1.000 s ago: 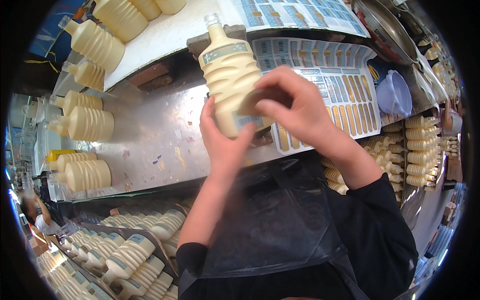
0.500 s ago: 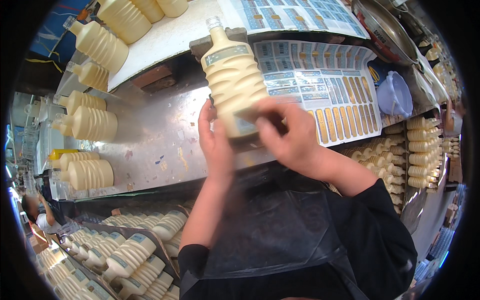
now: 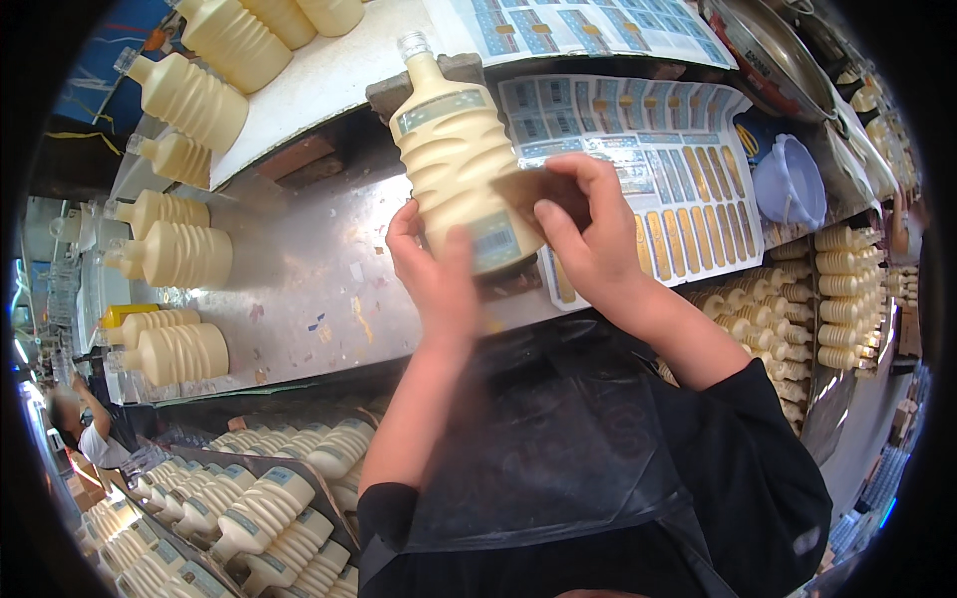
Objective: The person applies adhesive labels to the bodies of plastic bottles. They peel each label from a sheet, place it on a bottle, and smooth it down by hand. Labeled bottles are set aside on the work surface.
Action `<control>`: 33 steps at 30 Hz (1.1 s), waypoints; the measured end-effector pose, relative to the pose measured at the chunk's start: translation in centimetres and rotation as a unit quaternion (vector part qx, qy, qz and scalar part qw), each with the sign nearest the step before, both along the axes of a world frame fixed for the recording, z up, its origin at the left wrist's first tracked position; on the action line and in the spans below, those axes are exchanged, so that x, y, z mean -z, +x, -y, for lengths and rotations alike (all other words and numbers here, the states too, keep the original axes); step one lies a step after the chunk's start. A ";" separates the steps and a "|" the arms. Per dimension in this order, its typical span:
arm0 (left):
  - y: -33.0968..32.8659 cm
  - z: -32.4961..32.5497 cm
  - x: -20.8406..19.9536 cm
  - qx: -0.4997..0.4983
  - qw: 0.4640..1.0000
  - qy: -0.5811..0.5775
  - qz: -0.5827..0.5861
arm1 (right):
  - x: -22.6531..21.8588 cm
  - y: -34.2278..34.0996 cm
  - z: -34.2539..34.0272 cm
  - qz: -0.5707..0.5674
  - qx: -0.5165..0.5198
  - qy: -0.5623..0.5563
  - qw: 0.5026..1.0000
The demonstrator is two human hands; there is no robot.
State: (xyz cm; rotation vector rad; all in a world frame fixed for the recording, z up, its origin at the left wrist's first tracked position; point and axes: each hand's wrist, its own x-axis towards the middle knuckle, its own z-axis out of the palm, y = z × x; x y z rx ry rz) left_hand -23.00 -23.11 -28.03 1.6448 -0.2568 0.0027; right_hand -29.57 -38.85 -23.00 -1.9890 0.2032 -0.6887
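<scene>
A cream, wavy-ribbed bottle [image 3: 454,154] with a clear neck leans, neck away from me, on a grey block [image 3: 463,70]. One blue label [image 3: 439,112] runs across its shoulder and another [image 3: 494,239] lies near its base. My left hand [image 3: 431,284] is closed round the lower part of the bottle, fingers at its left side and thumb by the base; it is a little blurred. Between thumb and fingers, my right hand [image 3: 606,239] grips a thin brown flat piece [image 3: 548,194], its edge against or just over the bottle's right side. Its exact kind I cannot make out.
A label sheet [image 3: 658,149] with blue and gold stickers lies right of the bottle; another sheet [image 3: 598,30] sits behind. More cream bottles [image 3: 184,254] line the metal bench [image 3: 299,269] at left. Crates of bottles [image 3: 264,508] stand lower left. A lilac bucket [image 3: 788,184] stands right.
My right hand has moved slightly right and up from the bottle's lower front, so the brown piece and base label now show plainly. My left hand still holds the bottle, which appears slightly further left.
</scene>
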 end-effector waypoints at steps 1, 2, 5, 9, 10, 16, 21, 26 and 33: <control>0.1 0.0 -0.4 -0.001 1.000 -0.001 -0.020 | -0.1 -0.3 0.3 -0.003 -0.034 -0.035 0.999; 0.2 -0.1 -0.9 -0.001 0.999 -0.002 -0.040 | -0.2 -0.6 0.7 -0.007 -0.067 -0.071 0.995; 0.7 -0.6 -1.1 -0.003 0.998 -0.016 -0.065 | 0.2 0.0 1.3 0.046 -0.045 -0.161 0.985; 1.1 -0.9 -1.3 0.007 0.996 -0.042 -0.081 | -1.2 -1.1 0.7 0.119 -0.162 -0.289 0.936; 1.2 -1.0 -1.3 0.010 0.994 -0.062 -0.092 | -1.0 -1.3 -0.3 0.157 -0.178 -0.309 0.921; 1.2 -1.2 -1.4 0.026 0.979 -0.157 -0.127 | -4.2 -0.3 -2.3 0.141 -0.121 -0.375 0.908; 1.2 -1.7 -1.4 0.042 0.966 -0.196 -0.166 | -1.8 -1.2 -4.7 0.124 -0.209 -0.416 0.876; 0.8 -1.7 -1.6 0.049 0.961 -0.226 -0.151 | -2.6 -1.7 -3.6 0.016 -0.162 -0.340 0.926; -0.3 -1.0 -1.8 0.014 0.982 -0.157 -0.108 | -3.9 -0.6 -2.3 -0.083 0.026 -0.199 0.976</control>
